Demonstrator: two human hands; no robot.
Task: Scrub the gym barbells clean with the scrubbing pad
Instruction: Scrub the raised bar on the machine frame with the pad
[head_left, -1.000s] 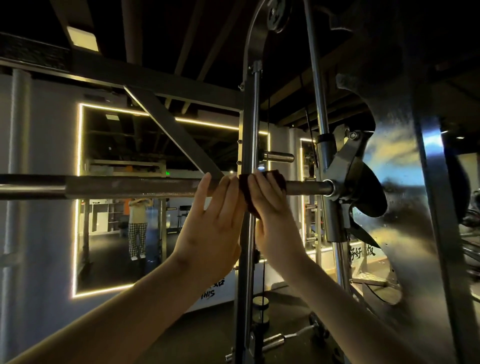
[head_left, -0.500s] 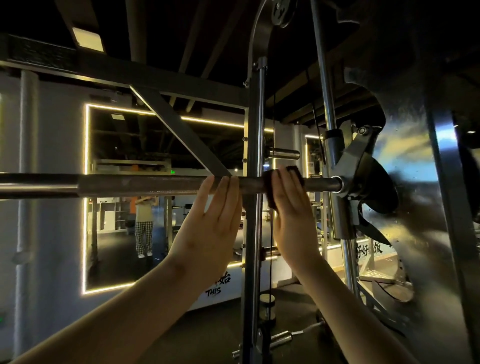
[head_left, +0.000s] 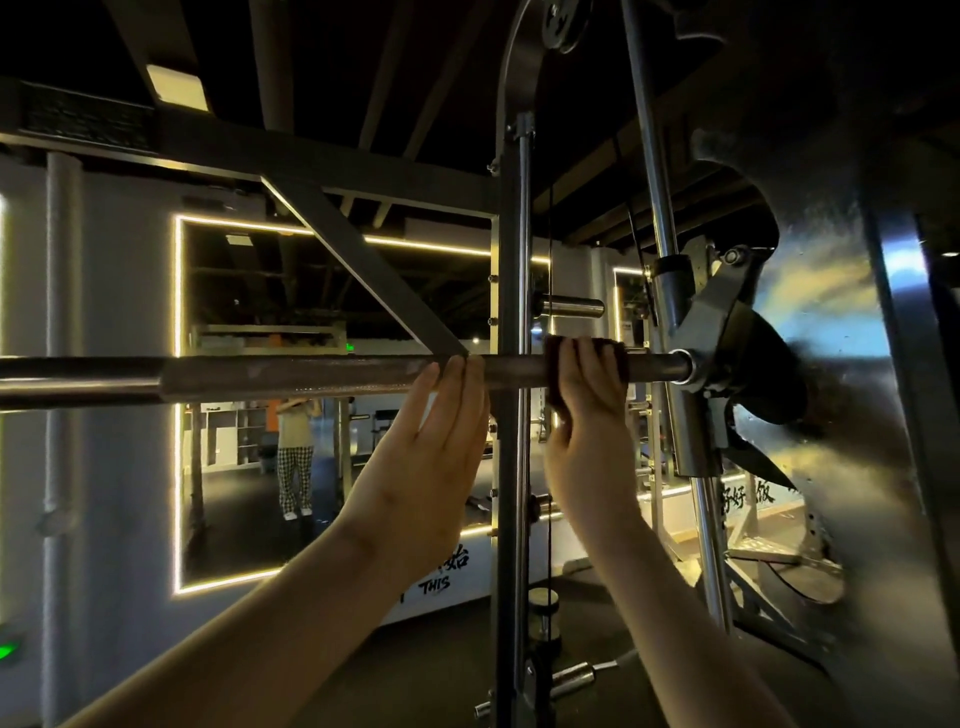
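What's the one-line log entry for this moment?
right hand grips dark scrubbing pad round steel barbell; left hand touches barbell, fingers straight

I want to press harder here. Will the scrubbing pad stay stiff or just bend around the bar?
Probably floppy: the scrubbing pad wraps over the barbell under the right hand, whose fingers curl round it. The barbell likely won't slide away when pushed, since its end sits in the rack's bracket.

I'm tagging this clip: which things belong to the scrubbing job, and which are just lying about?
In use: barbell, scrubbing pad wrapped on it, right hand gripping the pad, left hand touching the barbell.
Just there: lit mirror, upright post, storage peg, handle on the floor.
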